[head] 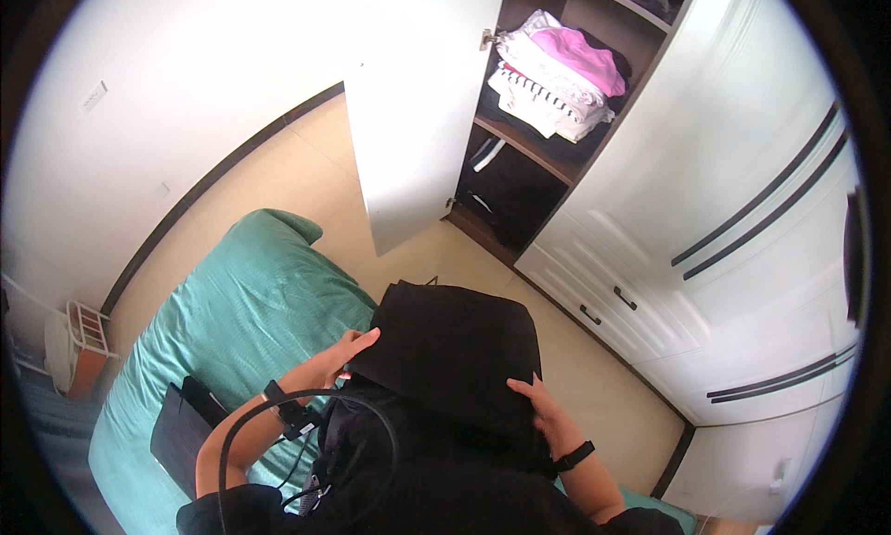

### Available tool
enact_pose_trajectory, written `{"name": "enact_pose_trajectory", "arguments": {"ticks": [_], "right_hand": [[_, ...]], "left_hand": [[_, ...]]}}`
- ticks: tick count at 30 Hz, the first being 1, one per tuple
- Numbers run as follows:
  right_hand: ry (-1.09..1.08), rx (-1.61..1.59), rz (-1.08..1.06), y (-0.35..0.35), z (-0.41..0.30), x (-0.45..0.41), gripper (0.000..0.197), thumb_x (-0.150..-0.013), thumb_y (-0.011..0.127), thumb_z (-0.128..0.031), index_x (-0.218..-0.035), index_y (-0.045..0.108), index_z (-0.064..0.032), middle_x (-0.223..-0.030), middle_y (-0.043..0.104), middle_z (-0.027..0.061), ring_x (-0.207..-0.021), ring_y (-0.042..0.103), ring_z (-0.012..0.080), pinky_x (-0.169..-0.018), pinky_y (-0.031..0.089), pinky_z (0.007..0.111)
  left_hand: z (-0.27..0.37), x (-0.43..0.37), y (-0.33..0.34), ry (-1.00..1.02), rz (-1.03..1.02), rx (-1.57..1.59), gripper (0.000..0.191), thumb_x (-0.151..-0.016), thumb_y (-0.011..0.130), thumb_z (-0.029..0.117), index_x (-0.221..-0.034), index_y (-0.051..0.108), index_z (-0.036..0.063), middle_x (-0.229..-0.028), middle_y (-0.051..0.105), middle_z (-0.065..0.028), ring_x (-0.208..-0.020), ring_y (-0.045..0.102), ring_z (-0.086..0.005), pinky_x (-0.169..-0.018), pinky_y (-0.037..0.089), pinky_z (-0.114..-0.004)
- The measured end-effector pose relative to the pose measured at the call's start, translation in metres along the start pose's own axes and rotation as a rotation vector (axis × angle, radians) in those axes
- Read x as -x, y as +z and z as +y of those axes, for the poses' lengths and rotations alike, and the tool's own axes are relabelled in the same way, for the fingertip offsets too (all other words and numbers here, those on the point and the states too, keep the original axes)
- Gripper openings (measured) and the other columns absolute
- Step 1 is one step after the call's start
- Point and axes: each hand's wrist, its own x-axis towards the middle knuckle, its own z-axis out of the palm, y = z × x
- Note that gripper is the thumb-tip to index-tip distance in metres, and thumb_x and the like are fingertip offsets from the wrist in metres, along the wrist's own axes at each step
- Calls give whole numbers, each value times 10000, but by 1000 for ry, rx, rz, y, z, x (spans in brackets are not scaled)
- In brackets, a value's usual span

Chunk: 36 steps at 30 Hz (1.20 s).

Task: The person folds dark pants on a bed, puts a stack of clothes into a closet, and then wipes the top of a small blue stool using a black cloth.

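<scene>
A piece of black folded fabric [452,347], likely a garment, is held in front of my torso, over the edge of the bed. My left hand [351,350] grips its left edge, thumb on top. On its right edge lies my right hand [532,399], with the thumb on top and the other fingers mostly hidden. Straight ahead, a wardrobe stands with one white door [424,117] open. On its shelf rests a stack of folded clothes [557,82], white and striped with a pink piece on top. Dark clothing [511,187] fills the compartment below.
A teal-covered bed [257,291] lies to the left and under me, with a dark flat object [184,430] on it. Closed white wardrobe doors [724,152] and drawers with black handles [625,298] line the right. A white rack [87,333] stands by the left wall.
</scene>
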Motion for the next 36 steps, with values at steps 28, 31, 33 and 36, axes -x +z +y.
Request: {"name": "enact_pose_trajectory", "arguments": {"ticks": [28,31,33,36], "right_hand": [[-205,40,87,-28,-55,-17,808,-678,732,-39,-1370,317,-4,-1268,470,192,-1118,513,308,-906,475,404],[-220,-32,83,-33,-76,-17,752,-691,713,-18,-1347,346,5,-1232,498,182,-1061,554,304,-844,515,401],[-209,-84,79,-41,-80,-17,731,-697,704,-9,-1337,354,10,-1221,506,177,-1040,567,301,-817,530,397],[-225,-71,212,-61,-71,-18,696,-705,699,-6,-1318,371,13,-1212,512,168,-1041,565,295,-820,528,393]], "left_hand": [[60,-11,46,287,-112,98,437,-789,687,88,-1175,529,-41,-1097,600,-78,-980,555,-147,-841,437,-258],[77,-48,42,348,-128,105,528,-761,719,154,-1211,506,-21,-1156,563,-96,-1048,512,-157,-859,408,-250],[89,-56,49,362,-109,83,625,-740,742,207,-1259,470,-9,-1220,525,-116,-1109,476,-175,-885,388,-262],[108,-55,67,75,-158,128,1090,-653,785,375,-1438,114,27,-1485,158,-195,-1374,104,-326,-1035,181,-477]]}}
